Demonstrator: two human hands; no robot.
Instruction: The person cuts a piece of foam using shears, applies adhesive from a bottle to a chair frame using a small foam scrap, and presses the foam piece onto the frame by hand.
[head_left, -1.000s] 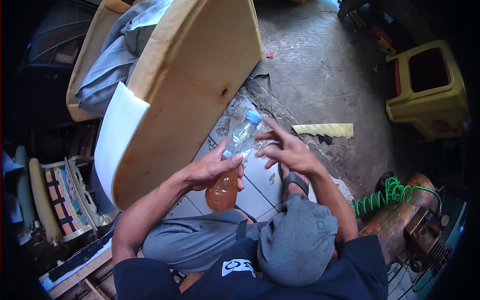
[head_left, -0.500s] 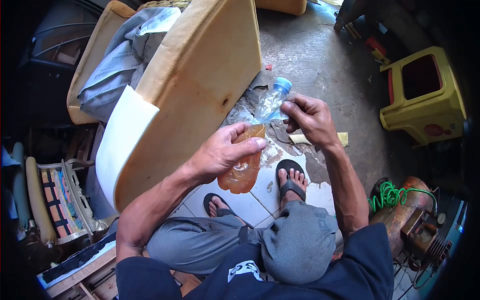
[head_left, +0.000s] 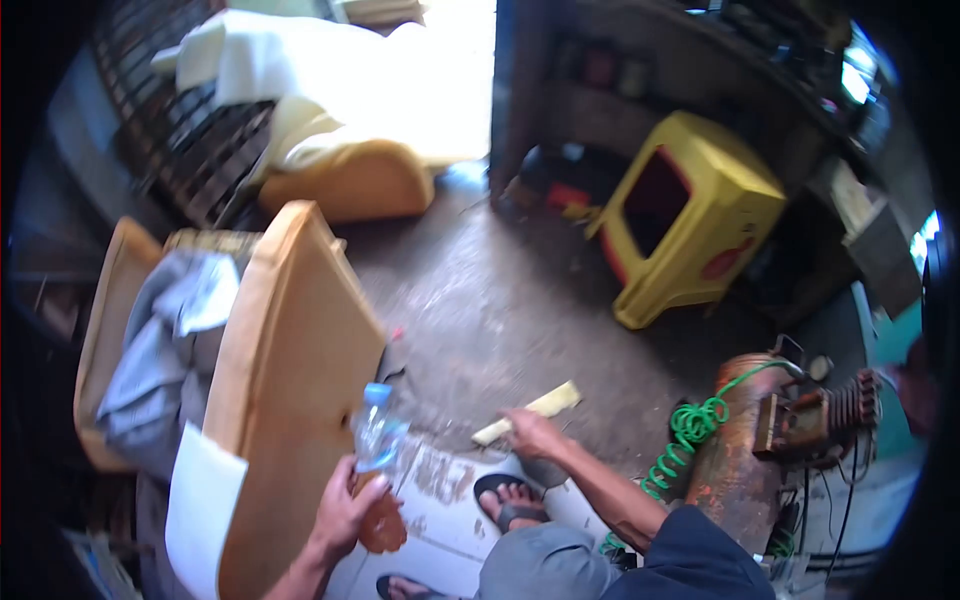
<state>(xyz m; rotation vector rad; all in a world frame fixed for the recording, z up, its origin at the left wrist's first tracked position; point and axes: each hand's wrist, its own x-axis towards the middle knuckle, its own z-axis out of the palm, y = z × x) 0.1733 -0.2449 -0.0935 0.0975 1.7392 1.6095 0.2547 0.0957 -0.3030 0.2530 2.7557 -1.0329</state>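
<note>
My left hand [head_left: 345, 510] is wrapped round a plastic bottle [head_left: 380, 440] with a blue cap, a clear upper part and an orange-brown lower part. The bottle leans a little, cap uppermost, in front of the tan padded panel [head_left: 300, 370]. Away to the right, my right hand [head_left: 537, 434] reaches low with its fingers pointing left. It overlaps a pale yellow strip [head_left: 552, 402] at floor level. Blur smears those fingers, and I cannot tell whether they grip the strip.
A yellow plastic stool [head_left: 690, 215] lies tipped over at the back right. Nearer stands a rusty compressor tank [head_left: 735, 450] with a coiled green hose [head_left: 690, 425]. Tan padded furniture and grey cloth [head_left: 165, 360] fill the left. White sheets [head_left: 300, 60] lie near the bright doorway.
My right hand has left the bottle's upper part and moved down to the strip. The left hand keeps the bottle. The view has swung up and right, showing the doorway.
</note>
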